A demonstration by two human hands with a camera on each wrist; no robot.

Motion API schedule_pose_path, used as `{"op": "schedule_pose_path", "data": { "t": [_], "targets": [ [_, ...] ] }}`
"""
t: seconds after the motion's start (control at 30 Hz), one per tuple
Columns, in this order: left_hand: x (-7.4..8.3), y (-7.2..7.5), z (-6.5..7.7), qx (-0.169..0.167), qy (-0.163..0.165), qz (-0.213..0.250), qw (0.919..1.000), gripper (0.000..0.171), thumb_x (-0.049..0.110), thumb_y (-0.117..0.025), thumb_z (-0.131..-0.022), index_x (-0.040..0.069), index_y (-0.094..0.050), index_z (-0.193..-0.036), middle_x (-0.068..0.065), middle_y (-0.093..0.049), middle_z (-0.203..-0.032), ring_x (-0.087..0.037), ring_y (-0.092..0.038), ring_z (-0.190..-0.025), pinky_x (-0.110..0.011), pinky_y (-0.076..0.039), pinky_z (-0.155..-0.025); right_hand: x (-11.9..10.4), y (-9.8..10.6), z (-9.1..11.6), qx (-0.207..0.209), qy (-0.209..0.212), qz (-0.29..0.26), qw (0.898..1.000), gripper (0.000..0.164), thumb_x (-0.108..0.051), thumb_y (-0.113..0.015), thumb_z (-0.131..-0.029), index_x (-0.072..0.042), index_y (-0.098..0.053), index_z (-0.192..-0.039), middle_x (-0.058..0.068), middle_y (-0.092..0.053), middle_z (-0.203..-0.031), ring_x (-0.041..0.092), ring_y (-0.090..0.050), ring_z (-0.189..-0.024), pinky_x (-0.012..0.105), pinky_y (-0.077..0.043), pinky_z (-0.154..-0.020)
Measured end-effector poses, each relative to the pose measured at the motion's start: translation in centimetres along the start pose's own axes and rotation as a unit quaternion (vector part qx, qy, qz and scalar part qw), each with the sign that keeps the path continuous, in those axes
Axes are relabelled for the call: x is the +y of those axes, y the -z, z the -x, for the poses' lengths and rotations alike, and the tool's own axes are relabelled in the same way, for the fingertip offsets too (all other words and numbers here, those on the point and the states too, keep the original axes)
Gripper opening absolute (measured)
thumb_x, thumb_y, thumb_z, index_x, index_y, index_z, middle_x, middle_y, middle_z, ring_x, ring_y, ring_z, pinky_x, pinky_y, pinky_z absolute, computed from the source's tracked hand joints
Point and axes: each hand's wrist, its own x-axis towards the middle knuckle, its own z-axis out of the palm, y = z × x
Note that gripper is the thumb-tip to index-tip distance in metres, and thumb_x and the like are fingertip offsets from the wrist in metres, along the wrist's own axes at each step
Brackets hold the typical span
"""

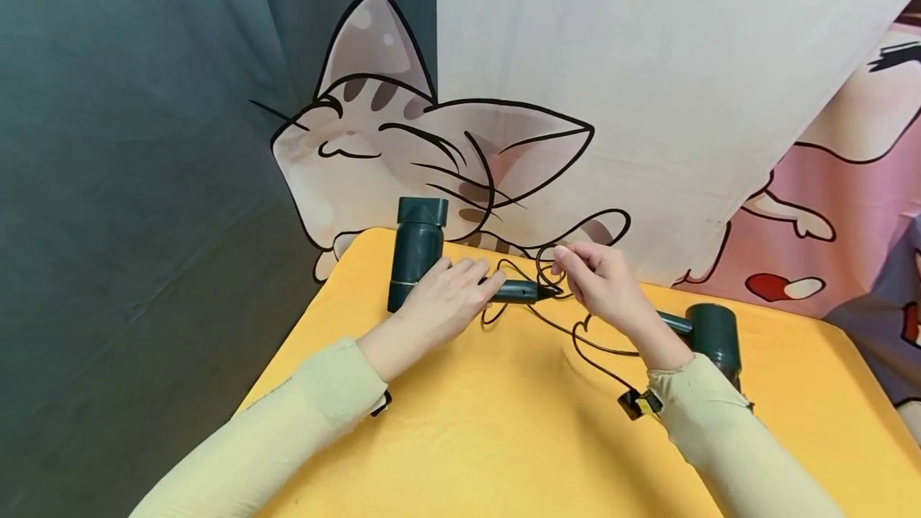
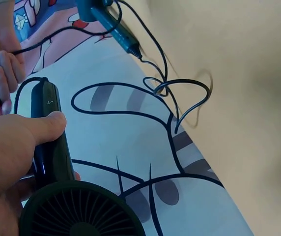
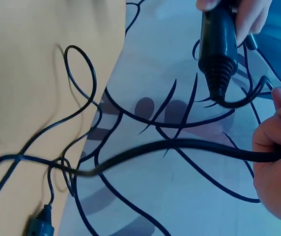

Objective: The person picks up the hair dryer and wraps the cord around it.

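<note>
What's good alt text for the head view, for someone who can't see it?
A person's left hand grips a dark green hair dryer by its handle while the right hand pinches a thin black cord. A second hair dryer lies at right on a yellow tabletop, before a cartoon cat on the backdrop.

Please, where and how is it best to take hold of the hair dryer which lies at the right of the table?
Probably by its handle, from above, gripping across it: the handle is slimmer than the barrel and points sideways, toward the middle of the table.
</note>
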Motion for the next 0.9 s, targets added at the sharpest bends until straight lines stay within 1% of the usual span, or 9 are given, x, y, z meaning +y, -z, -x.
{"op": "schedule_pose_path", "data": {
  "t": [0.1, 0.23, 0.33, 0.37, 0.47, 0.57, 0.67, 0.77, 0.9],
  "targets": [
    [0.1, -0.1, 0.0, -0.007, 0.002, 0.005, 1.0000, 0.032, 0.015, -0.071, -0.104, 0.014, -0.070, -0.136, -0.005, -0.068, -0.105, -0.022, -0.067, -0.089, -0.032, -0.050, -0.065, 0.0, 0.2, -0.3, -0.004, -0.006, 0.011, 1.000, 0.030, -0.022, -0.057, -0.113, -0.006, -0.073, -0.093, 0.003, -0.052, -0.056, 0.016, -0.045, -0.045, 0.029, -0.039, -0.044],
    [-0.1, -0.2, -0.2, -0.032, 0.021, 0.028, 0.9989, 0.034, 0.024, -0.072, -0.104, 0.014, -0.069, -0.137, -0.005, -0.069, -0.108, -0.022, -0.068, -0.092, -0.033, -0.053, -0.067, -0.2, -0.2, 0.1, -0.016, -0.001, -0.002, 1.000, 0.031, -0.022, -0.057, -0.113, -0.007, -0.073, -0.092, 0.002, -0.051, -0.055, 0.014, -0.044, -0.044, 0.029, -0.038, -0.043],
    [-0.5, 0.0, -0.4, -0.053, 0.052, 0.055, 0.9958, 0.037, 0.032, -0.071, -0.105, 0.014, -0.068, -0.137, -0.005, -0.067, -0.107, -0.020, -0.066, -0.087, -0.033, -0.055, -0.067, -0.3, -1.0, 1.0, -0.058, 0.011, -0.025, 0.998, 0.029, -0.020, -0.056, -0.113, -0.009, -0.074, -0.092, -0.001, -0.048, -0.053, 0.012, -0.042, -0.042, 0.028, -0.037, -0.039],
    [-0.8, 0.1, -0.5, -0.054, 0.063, 0.063, 0.9945, 0.038, 0.033, -0.071, -0.105, 0.014, -0.067, -0.137, -0.005, -0.066, -0.107, -0.020, -0.065, -0.085, -0.033, -0.055, -0.067, -0.3, -1.4, 1.4, -0.076, 0.014, -0.028, 0.997, 0.029, -0.019, -0.056, -0.113, -0.011, -0.074, -0.091, -0.002, -0.048, -0.053, 0.011, -0.042, -0.042, 0.028, -0.037, -0.039],
    [-1.4, 0.7, -0.6, -0.045, 0.089, 0.081, 0.9917, 0.039, 0.034, -0.071, -0.105, 0.015, -0.065, -0.138, -0.005, -0.065, -0.106, -0.020, -0.063, -0.081, -0.034, -0.056, -0.067, 0.4, -2.5, 2.7, -0.122, 0.020, -0.028, 0.992, 0.028, -0.018, -0.057, -0.113, -0.016, -0.074, -0.091, -0.006, -0.047, -0.053, 0.008, -0.043, -0.042, 0.029, -0.038, -0.039],
    [-1.9, 1.4, -0.8, -0.021, 0.090, 0.086, 0.9920, 0.041, 0.034, -0.071, -0.105, 0.015, -0.064, -0.140, -0.006, -0.065, -0.107, -0.021, -0.064, -0.082, -0.037, -0.057, -0.070, 1.7, -3.1, 3.5, -0.140, 0.006, -0.020, 0.990, 0.028, -0.019, -0.057, -0.112, -0.018, -0.074, -0.090, -0.007, -0.048, -0.053, 0.007, -0.043, -0.042, 0.028, -0.040, -0.040],
    [-2.1, 1.9, -0.9, -0.005, 0.081, 0.088, 0.9928, 0.040, 0.034, -0.071, -0.105, 0.015, -0.063, -0.138, -0.007, -0.065, -0.108, -0.023, -0.065, -0.082, -0.037, -0.057, -0.070, 3.2, -3.2, 3.6, -0.145, -0.035, -0.036, 0.988, 0.029, -0.023, -0.057, -0.113, -0.016, -0.074, -0.090, -0.004, -0.047, -0.053, 0.008, -0.041, -0.040, 0.029, -0.040, -0.038],
    [-2.1, 2.4, -0.9, 0.005, 0.077, 0.098, 0.9922, 0.038, 0.033, -0.071, -0.105, 0.015, -0.063, -0.136, -0.007, -0.065, -0.109, -0.023, -0.065, -0.082, -0.038, -0.056, -0.069, 4.5, -2.9, 3.2, -0.139, -0.087, -0.070, 0.984, 0.032, -0.030, -0.057, -0.113, -0.012, -0.073, -0.092, 0.000, -0.048, -0.053, 0.009, -0.038, -0.038, 0.034, -0.039, -0.035],
    [-2.0, 2.7, -0.8, 0.023, 0.069, 0.105, 0.9918, 0.037, 0.032, -0.073, -0.103, 0.014, -0.063, -0.134, -0.006, -0.064, -0.106, -0.023, -0.064, -0.082, -0.039, -0.056, -0.069, 5.6, -2.3, 2.3, -0.121, -0.146, -0.141, 0.972, 0.040, -0.037, -0.056, -0.113, -0.002, -0.069, -0.099, 0.002, -0.049, -0.054, 0.011, -0.038, -0.038, 0.034, -0.035, -0.036]
  ]
}}
